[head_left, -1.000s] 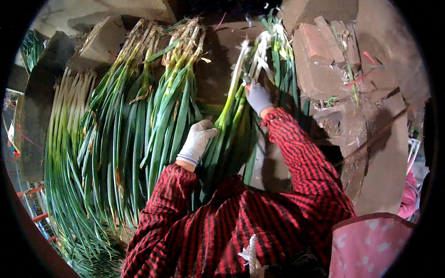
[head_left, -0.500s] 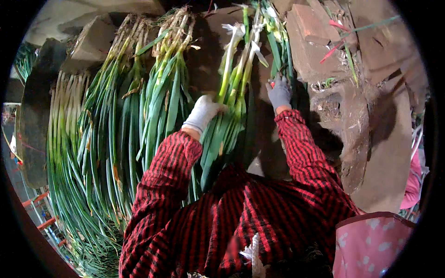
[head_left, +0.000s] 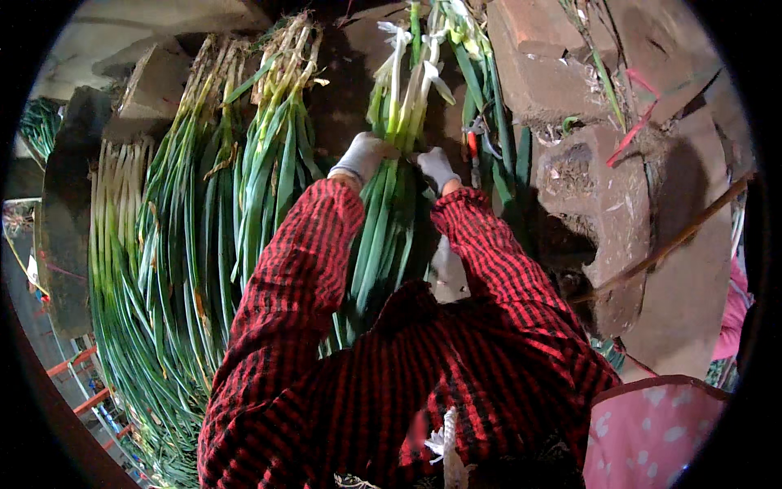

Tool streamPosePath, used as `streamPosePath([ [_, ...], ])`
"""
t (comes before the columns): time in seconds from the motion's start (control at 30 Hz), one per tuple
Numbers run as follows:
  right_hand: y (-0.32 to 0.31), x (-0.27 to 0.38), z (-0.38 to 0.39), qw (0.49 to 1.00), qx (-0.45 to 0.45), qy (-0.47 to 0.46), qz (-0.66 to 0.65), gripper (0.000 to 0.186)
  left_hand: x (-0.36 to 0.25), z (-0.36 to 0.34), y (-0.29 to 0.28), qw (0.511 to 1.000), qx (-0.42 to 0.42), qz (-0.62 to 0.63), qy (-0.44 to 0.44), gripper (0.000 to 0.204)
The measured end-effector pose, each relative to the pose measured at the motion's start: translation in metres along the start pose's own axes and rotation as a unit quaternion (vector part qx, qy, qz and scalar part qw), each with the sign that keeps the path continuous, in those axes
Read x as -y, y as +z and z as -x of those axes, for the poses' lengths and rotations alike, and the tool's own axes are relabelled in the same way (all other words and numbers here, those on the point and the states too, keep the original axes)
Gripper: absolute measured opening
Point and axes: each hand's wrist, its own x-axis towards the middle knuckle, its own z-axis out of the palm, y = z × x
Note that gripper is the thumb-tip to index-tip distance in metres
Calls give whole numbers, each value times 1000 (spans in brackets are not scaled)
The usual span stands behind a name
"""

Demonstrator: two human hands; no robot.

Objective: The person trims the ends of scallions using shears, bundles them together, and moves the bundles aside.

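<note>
A bunch of green onions (head_left: 389, 216) lies in front of me, white ends away from me and long green leaves toward my body. My left hand (head_left: 364, 156), in a whitish glove, is closed on the bunch's left side below the pale stalks. Against its right side, my right hand (head_left: 438, 169) in a grey glove has its fingers curled at the leaves; the fingertips are partly hidden. Just right of that hand lies a red-handled tool (head_left: 473, 147) with a curved dark part, its kind unclear, on more green onions (head_left: 499, 167).
To the left, several bunches of untrimmed green onions (head_left: 281, 151) with rooty ends lie side by side, beside a row with cleaner white stalks (head_left: 118, 187). Bricks and broken blocks (head_left: 546, 85) stand at the right, with a thin stick (head_left: 672, 248) and a red strip (head_left: 638, 126).
My right hand has let go of the red-handled tool and moved left to the bunch. My left hand has shifted slightly up along the stalks. A stick now shows at the right.
</note>
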Motion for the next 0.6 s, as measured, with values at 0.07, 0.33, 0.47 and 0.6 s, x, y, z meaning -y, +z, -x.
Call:
streamPosePath([
  [0.07, -15, 33, 25, 995, 17, 99, 25, 50, -21, 4, -7, 858, -15, 455, -240, 20],
  [0.33, 27, 49, 78, 953, 23, -100, -284, 34, -45, -13, -18, 984, 13, 35, -174, 37],
  [0.47, 19, 86, 105, 878, 134, -96, -450, 37, -19, -4, -60, 950, 17, 155, -269, 29],
  [0.6, 1, 118, 113, 869, 211, -103, -435, 52, -110, 22, -108, 942, 14, 239, -235, 27],
])
